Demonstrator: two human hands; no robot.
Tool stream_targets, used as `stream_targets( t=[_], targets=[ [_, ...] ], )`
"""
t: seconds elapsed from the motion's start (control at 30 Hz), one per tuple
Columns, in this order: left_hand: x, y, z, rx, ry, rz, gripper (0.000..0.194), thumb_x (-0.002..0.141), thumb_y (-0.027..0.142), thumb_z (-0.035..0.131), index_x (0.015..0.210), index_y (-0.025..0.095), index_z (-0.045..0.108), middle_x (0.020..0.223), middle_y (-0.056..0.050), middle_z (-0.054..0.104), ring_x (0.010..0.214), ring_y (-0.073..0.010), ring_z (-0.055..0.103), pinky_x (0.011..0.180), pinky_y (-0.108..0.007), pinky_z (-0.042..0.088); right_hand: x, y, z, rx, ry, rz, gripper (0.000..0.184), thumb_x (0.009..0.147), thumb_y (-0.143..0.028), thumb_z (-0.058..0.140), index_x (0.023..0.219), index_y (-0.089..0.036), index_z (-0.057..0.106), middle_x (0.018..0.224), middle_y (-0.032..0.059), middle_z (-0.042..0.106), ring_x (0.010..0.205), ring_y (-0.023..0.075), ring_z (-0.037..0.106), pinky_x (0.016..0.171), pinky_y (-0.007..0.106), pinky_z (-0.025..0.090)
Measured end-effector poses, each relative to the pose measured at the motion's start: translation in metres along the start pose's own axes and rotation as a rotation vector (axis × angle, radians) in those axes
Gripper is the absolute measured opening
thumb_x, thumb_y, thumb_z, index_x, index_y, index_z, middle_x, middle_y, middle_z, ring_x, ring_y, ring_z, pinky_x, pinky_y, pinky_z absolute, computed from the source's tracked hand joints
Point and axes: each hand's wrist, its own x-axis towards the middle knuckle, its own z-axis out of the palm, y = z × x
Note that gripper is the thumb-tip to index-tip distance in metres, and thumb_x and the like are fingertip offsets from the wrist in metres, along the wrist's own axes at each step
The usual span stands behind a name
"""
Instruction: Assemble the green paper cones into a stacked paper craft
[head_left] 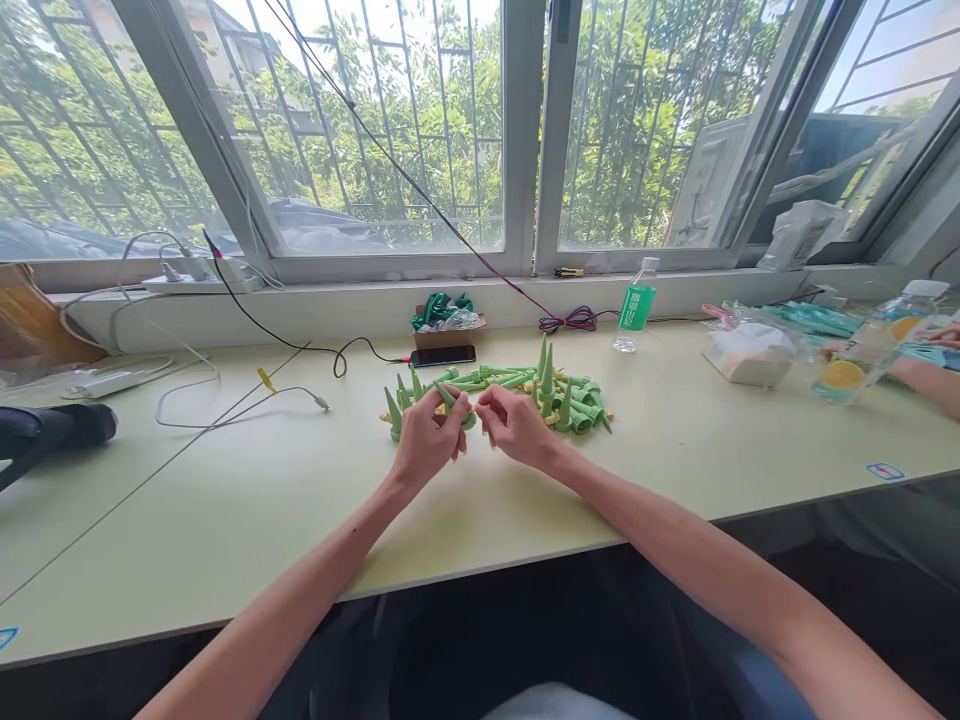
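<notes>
The left hand (429, 428), as I watched remotely, gripped a green cone (444, 394) slanting down rightward. Just beside its lower end, nearer than the loose green pieces (585, 408) on the tabletop (675, 440), curled the right hand (521, 428); whether it grasped anything, I couldn't tell.

L hand (427, 432): fingers curled, thumb pressing in, gripping.
R hand (519, 426): thumb + index pinched, tips just beside L's.
L forearm (304, 585): bare, angled fwd & inward.
R forearm (675, 540): bare, fwd & inward too.
</notes>
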Motion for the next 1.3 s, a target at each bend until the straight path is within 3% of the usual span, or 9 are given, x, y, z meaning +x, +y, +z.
stream_targets(
  t=[0.53,0.93,1.13,1.3],
  targets=[
    [0.0007,-0.0025,0.0001,0.019,0.037,0.027,0.026,0.087,0.043,0.058,0.078,0.019,0.056,0.069,0.003,0.062,0.034,-0.0055,0.050,0.032,-0.018,0.037,-0.0011,-0.0008,0.0004,-0.020,-0.018,-0.033,0.018,0.095,-0.032,0.046,0.083,-0.019,0.050,0.062,-0.0033,0.056,0.048,0.0089,0.048,0.052,0.022,0.036],
    [-0.0009,-0.0004,0.0002,0.067,0.029,0.022,0.025,0.089,0.042,0.055,0.078,0.019,0.053,0.057,0.003,0.059,0.033,-0.0097,0.053,0.030,-0.019,0.037,-0.0004,-0.0028,0.0001,-0.037,-0.010,-0.018,0.020,0.095,-0.033,0.045,0.082,-0.020,0.049,0.062,-0.0029,0.056,0.049,0.0097,0.049,0.053,0.023,0.037],
    [-0.0008,0.0005,-0.0003,0.127,-0.005,0.025,0.020,0.090,0.037,0.053,0.080,0.020,0.052,0.041,0.007,0.048,0.031,-0.0108,0.051,0.034,-0.019,0.038,-0.0002,-0.0022,-0.0004,-0.049,0.002,-0.023,0.019,0.095,-0.032,0.045,0.082,-0.020,0.050,0.061,-0.0028,0.056,0.049,0.0101,0.048,0.054,0.023,0.037],
    [-0.0014,0.0011,-0.0007,0.192,-0.017,0.029,0.017,0.090,0.035,0.052,0.082,0.020,0.051,0.040,0.007,0.050,0.031,-0.0106,0.050,0.039,-0.020,0.041,0.0002,-0.0013,-0.0005,-0.061,0.018,-0.036,0.016,0.094,-0.029,0.046,0.081,-0.020,0.050,0.060,-0.0031,0.056,0.050,0.0099,0.048,0.054,0.022,0.036]
  ],
)
